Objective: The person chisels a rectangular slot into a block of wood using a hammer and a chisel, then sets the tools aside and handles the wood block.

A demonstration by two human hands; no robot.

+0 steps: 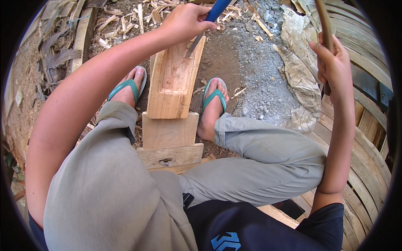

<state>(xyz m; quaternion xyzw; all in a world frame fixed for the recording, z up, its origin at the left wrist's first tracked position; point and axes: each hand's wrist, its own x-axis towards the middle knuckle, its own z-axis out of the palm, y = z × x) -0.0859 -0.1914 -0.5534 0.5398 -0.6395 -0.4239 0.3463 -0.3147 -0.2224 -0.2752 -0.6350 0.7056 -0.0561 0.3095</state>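
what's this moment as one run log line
left hand: holds blue-handled chisel | chisel tip: at hollow of wooden block | right hand: grips wooden stick | block: between sandalled feet

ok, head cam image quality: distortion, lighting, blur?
Head view: strong fisheye, black rim at the corners, weathered grey-brown wooden planks at right bowed into arcs; head view: light looks soft and diffuse, no hard-edged shadow on the hollowed pale-wood block; head view: block edges fairly crisp, no obvious blur there; blue-handled metal chisel cropped at the top.
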